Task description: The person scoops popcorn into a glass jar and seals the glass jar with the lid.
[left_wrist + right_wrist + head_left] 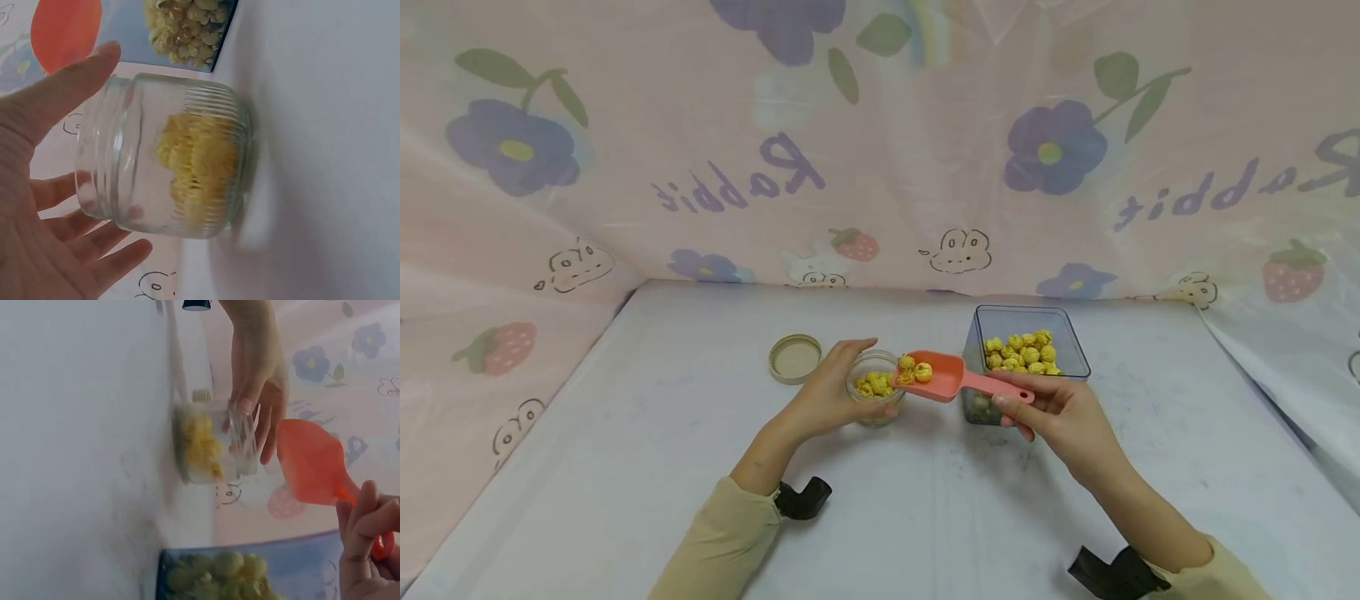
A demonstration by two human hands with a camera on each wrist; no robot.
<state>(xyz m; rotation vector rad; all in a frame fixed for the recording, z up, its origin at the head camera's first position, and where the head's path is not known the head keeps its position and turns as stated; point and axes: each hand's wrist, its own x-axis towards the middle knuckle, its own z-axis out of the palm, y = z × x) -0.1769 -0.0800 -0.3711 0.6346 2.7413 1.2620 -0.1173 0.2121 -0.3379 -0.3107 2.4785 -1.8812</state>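
A clear glass jar with ribbed lower walls stands on the table, partly filled with yellow popcorn. My left hand holds it near the mouth, thumb on one side and fingers on the other. Between thumb and fingers, my right hand grips the handle of a coral-pink scoop. A few round popcorn pieces lie toward the front of the scoop, whose lip overlaps the jar's opening in the head view. From the right wrist view, the scoop is above the jar's mouth.
Behind my right hand stands a bluish see-through square container holding more popcorn. A round lid lies on the white table left of the jar. Printed curtain sheeting borders the table at the back and sides.
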